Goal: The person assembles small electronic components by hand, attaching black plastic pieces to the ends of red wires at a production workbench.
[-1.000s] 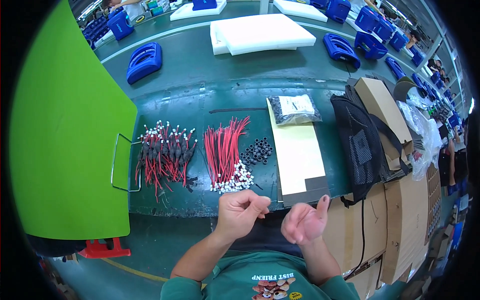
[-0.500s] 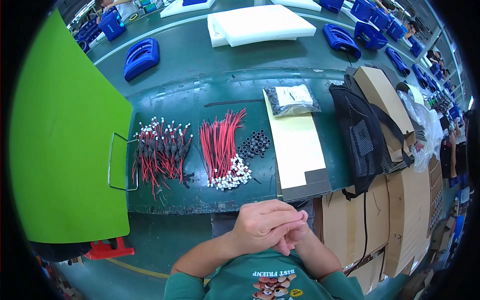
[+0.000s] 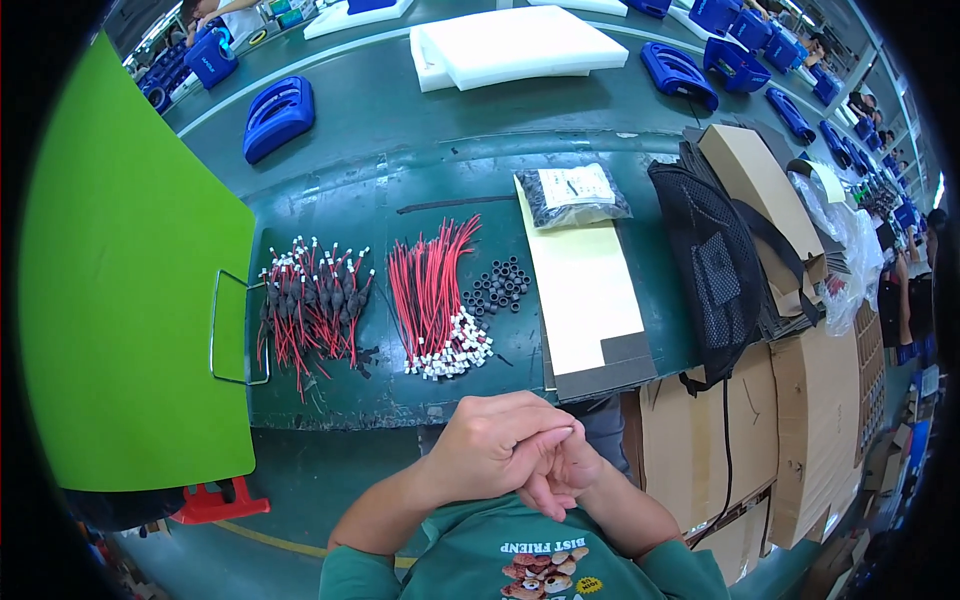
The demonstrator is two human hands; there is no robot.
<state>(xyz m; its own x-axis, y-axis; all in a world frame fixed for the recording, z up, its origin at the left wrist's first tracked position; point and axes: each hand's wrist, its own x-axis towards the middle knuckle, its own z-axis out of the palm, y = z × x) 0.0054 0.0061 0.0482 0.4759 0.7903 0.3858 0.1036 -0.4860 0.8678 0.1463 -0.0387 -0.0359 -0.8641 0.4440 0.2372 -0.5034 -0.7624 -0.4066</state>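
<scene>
My left hand (image 3: 492, 445) and my right hand (image 3: 565, 470) are clasped together in front of my green shirt, just off the table's near edge. The left lies over the right, its fingers closed round it. Some right fingers show below, curled under the left palm; whatever is between the palms is hidden. Beyond them on the table lie a bundle of red and black wires with white connectors (image 3: 433, 300), a heap of small black rings (image 3: 497, 287), and, at the left, wires with black lumps along them (image 3: 315, 295). Neither hand touches these.
A pale sheet on dark card (image 3: 585, 290) carries a bag of black parts (image 3: 575, 195). At right are a black mesh bag (image 3: 705, 270) and cardboard boxes (image 3: 710, 440). A green panel (image 3: 130, 290) with a wire handle stands left. White foam (image 3: 520, 45) and blue housings (image 3: 279, 118) lie farther back.
The clasped hands have shifted slightly left in the picture, and the fingers have moved a little against each other. The whole view has moved slightly; the things on the table lie as before.
</scene>
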